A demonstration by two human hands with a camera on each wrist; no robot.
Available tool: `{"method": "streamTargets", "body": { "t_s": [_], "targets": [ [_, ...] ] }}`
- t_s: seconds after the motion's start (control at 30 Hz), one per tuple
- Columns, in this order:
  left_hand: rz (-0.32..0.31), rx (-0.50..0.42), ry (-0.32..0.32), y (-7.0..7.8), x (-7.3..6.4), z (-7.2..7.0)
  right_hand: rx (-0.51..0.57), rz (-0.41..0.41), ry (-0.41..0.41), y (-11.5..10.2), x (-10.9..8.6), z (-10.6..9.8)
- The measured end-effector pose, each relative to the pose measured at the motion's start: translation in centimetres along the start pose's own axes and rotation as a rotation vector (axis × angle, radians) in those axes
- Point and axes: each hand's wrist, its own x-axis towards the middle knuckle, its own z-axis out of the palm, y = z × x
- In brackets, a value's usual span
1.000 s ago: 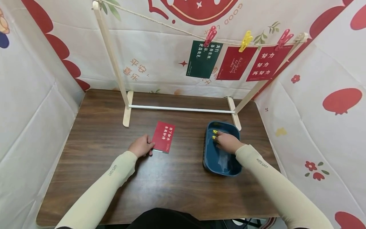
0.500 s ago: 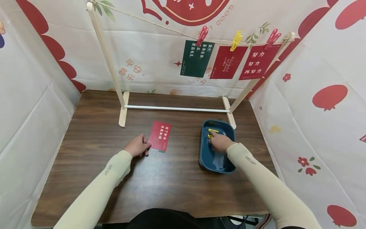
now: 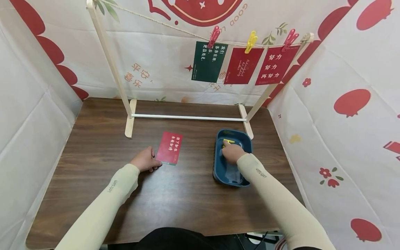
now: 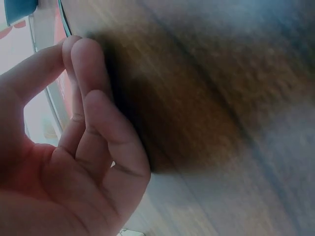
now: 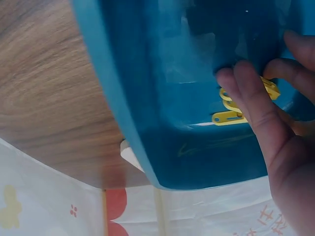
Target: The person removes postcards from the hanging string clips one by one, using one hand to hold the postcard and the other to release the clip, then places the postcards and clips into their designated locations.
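On the table, my left hand [image 3: 145, 159] pinches the lower left corner of a red card [image 3: 169, 147] with white writing. A thin green edge shows beneath the card's lower side. In the left wrist view, the thumb and index fingertip of the left hand [image 4: 108, 152] meet at the card, the other fingers curled beside them. My right hand [image 3: 233, 152] reaches into a dark blue plastic bin [image 3: 217, 156]. The right wrist view shows its thumb and fingers around a yellow clothespin [image 5: 269, 88], with another yellow clothespin [image 5: 229, 118] beside it on the bin floor.
Behind stands a wooden rack with a left post [image 3: 109, 59], a white crossbar [image 3: 187, 117] and a rope. From the rope hang a green card [image 3: 209, 66], a red card [image 3: 242, 69] and another red card [image 3: 276, 67], clipped by clothespins. Printed cloth walls enclose the table [image 3: 175, 208].
My right hand has worked deeper among the yellow clothespins and now covers more of them. The left hand keeps its pinch on the card. The whole head view has shifted slightly.
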Motion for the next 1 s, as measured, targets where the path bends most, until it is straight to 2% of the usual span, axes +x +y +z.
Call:
{"method": "streamTargets", "body": {
  "t_s": [0.13, 0.33, 0.57, 0.8, 1.0],
  "targets": [
    [0.025, 0.002, 0.024, 0.1, -0.3, 0.0, -0.012, 0.006, 0.018, -0.1, 0.2, -0.4],
    [0.029, -0.012, -0.015, -0.3, -0.5, 0.3, -0.005, -0.011, 0.013, 0.2, 0.2, -0.1],
    [0.046, -0.004, -0.014, -0.4, -0.2, -0.1, 0.030, 0.003, 0.013, 0.2, 0.4, -0.2],
    [0.047, 0.019, 0.025, -0.2, -0.3, 0.0, 0.040, 0.015, 0.014, 0.9, 1.4, 0.5],
    [0.050, 0.063, 0.042, -0.5, 0.0, 0.5, 0.035, 0.046, 0.000, -0.3, 0.3, -0.3]
  ]
}}
